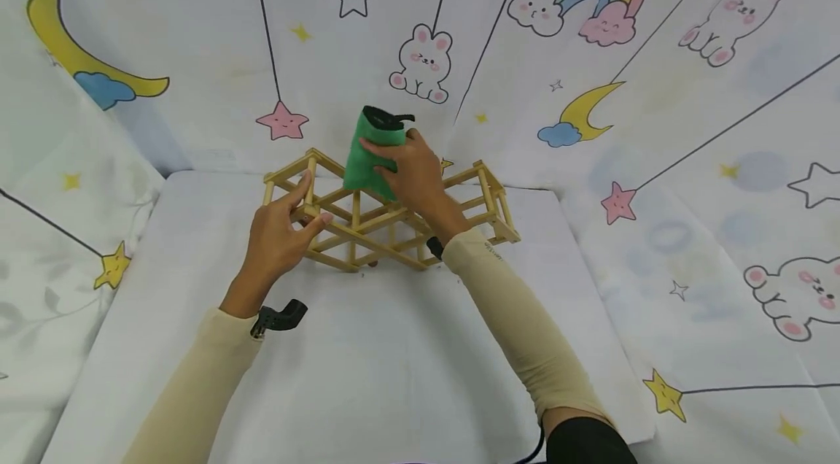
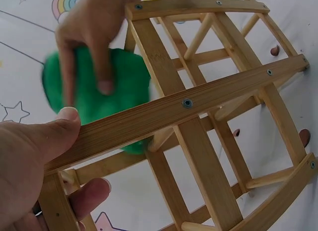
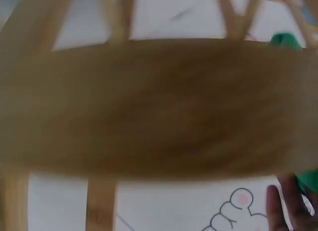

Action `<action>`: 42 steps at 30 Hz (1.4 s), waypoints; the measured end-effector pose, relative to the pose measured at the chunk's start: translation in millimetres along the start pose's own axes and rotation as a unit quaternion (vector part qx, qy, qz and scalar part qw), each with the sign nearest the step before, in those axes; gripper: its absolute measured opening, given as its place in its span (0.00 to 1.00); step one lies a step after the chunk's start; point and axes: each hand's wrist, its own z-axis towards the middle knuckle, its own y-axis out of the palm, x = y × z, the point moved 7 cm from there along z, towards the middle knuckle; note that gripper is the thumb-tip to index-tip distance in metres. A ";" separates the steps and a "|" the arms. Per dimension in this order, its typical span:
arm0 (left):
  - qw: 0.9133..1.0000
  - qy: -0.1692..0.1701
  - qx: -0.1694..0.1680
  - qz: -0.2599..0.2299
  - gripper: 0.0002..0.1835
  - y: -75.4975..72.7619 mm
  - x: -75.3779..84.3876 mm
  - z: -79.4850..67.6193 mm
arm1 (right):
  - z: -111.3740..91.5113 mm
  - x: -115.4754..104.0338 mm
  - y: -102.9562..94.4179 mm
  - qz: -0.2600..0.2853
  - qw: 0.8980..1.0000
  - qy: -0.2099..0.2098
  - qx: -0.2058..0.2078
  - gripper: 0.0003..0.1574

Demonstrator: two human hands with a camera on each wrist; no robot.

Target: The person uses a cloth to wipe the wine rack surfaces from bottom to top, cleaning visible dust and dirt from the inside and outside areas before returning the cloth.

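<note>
A slatted wooden rack (image 1: 354, 236) stands on the white table, its bars joined by screws. My left hand (image 1: 274, 234) grips its left end, with the thumb (image 2: 67, 122) along a slat in the left wrist view. My right hand (image 1: 420, 172) holds a green cloth pouch (image 1: 361, 165) with a black-lined mouth over the middle of the rack. In the left wrist view that pouch (image 2: 126, 77) is slightly blurred behind the slats. A blurred wooden bar (image 3: 149, 112) covers much of the right wrist view, and only fingers (image 3: 276, 206) show at its lower right.
The white tabletop (image 1: 367, 376) extends toward me from the rack. A printed cloth (image 1: 485, 70) with rabbits, stars and moons hangs behind and at the sides. Black camera mounts (image 1: 282, 316) sit on the wrists. A black cable (image 1: 534, 449) runs by the right elbow.
</note>
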 end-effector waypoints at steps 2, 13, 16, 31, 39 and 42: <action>1.000 0.000 -0.001 -0.002 0.42 1.7 0.8 0.6 | 2.7 0.0 10.9 -0.092 0.993 -0.005 -0.076 0.29; 1.000 -0.005 0.008 0.001 0.43 3.2 2.6 -0.4 | 13.6 -6.8 5.8 -0.168 0.976 -0.032 -0.136 0.29; 1.000 -0.009 0.009 -0.004 0.44 4.2 2.6 -1.3 | 13.4 -10.7 13.1 -0.192 0.964 -0.055 -0.175 0.28; 1.000 -0.016 0.013 -0.013 0.44 3.9 -0.6 -4.3 | 20.0 -23.9 11.1 -0.187 0.968 -0.056 -0.156 0.27; 1.000 -0.020 0.013 -0.015 0.45 3.5 -3.8 -5.9 | 23.1 -25.6 11.6 -0.132 0.964 -0.039 -0.230 0.28; 1.000 -0.019 0.016 -0.014 0.45 2.8 -3.0 -4.9 | 32.3 -25.5 -19.6 -0.022 0.997 -0.005 -0.074 0.28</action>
